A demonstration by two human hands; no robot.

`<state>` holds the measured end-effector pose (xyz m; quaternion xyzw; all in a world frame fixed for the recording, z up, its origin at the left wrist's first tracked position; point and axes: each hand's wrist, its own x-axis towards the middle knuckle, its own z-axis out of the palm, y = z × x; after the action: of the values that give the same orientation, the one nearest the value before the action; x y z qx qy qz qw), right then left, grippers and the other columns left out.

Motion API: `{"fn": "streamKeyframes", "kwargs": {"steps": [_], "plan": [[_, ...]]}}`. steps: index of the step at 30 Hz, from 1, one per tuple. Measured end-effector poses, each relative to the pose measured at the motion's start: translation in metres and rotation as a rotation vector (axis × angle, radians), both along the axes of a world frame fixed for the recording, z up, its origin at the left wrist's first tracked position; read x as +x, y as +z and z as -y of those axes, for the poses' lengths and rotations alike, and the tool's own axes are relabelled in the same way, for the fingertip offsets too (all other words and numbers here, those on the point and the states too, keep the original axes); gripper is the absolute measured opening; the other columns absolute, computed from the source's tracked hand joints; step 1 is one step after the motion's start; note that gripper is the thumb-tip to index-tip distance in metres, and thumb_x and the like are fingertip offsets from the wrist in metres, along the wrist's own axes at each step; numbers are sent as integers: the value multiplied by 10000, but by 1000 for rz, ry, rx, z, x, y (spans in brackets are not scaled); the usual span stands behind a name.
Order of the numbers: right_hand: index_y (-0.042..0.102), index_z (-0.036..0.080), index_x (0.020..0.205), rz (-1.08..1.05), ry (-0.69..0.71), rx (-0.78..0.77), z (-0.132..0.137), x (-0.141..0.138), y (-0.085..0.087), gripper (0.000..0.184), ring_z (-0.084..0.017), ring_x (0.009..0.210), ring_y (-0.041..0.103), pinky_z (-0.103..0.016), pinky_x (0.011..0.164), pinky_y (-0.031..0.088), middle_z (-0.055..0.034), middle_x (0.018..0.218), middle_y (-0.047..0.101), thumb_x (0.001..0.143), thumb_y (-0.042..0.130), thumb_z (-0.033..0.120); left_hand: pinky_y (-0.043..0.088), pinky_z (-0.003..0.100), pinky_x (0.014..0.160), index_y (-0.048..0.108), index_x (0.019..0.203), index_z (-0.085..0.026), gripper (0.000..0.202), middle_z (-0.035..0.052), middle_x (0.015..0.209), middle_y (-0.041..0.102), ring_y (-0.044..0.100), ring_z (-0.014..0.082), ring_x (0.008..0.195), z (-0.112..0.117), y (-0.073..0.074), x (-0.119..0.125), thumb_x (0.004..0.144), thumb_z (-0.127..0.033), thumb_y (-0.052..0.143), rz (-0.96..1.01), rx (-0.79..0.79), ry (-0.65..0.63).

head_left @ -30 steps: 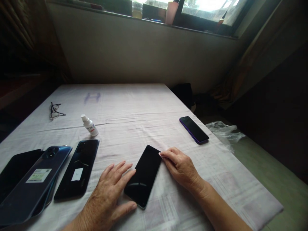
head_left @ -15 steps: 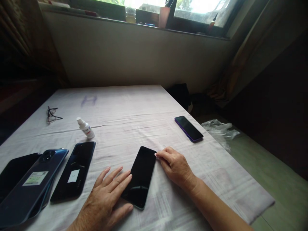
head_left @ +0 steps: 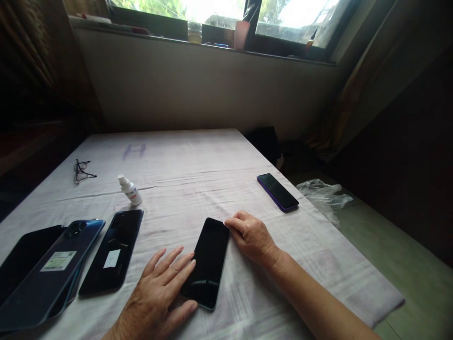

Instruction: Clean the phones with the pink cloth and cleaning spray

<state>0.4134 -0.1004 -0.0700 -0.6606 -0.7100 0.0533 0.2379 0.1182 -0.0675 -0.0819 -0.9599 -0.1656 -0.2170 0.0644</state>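
A black smartphone (head_left: 208, 264) lies screen up on the cloth-covered table before me. My left hand (head_left: 161, 288) rests at its left edge with the fingers spread, fingertips and thumb touching the phone. At the phone's top right corner is my right hand (head_left: 253, 238), its thumb and fingers pinched together. What the pinch holds, if anything, is too small to make out. To the left lies a dark phone (head_left: 122, 236) back up with a white sticker. Beside it a blue phone (head_left: 72, 241) with a label sits on top of other phones.
A white spray bottle (head_left: 130, 191) stands behind the left phones, with folded eyeglasses (head_left: 82, 172) farther back. Near the table's right edge lies a purple-edged phone (head_left: 278, 191). A clear plastic bag (head_left: 323, 193) is on the floor beyond that edge.
My right hand's pinched fingers have shifted slightly left along the phone's top right corner. My left hand stays on the phone's left edge. The whole view has tilted slightly.
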Motion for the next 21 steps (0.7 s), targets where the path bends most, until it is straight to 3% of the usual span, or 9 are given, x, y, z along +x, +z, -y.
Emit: {"fn": "streamKeyframes", "kwargs": {"steps": [6, 15, 21], "plan": [[755, 228, 1029, 65, 59, -13, 2, 3, 5, 246, -177, 822, 664, -250, 728, 490, -45, 944, 696, 893, 596, 98, 266, 437, 1217, 532, 1443, -200, 609, 62, 1429, 627, 540, 277, 1353, 0, -6, -1, 884, -387, 683, 13, -67, -1], [771, 241, 995, 139, 85, -74, -36, -27, 15, 242, -180, 833, 645, -244, 704, 451, -53, 969, 703, 934, 560, 138, 285, 465, 1218, 495, 1478, -216, 651, 72, 1444, 614, 534, 288, 1364, -1, -14, -4, 882, -391, 691, 7, -115, 3], [766, 246, 1016, 131, 60, -80, -22, -17, 13, 232, -168, 822, 646, -239, 717, 457, -48, 959, 702, 941, 570, 148, 310, 468, 1209, 533, 1438, -218, 631, 72, 1396, 653, 577, 291, 1323, 0, -8, -1, 852, -362, 716, 19, -144, 6]]}}
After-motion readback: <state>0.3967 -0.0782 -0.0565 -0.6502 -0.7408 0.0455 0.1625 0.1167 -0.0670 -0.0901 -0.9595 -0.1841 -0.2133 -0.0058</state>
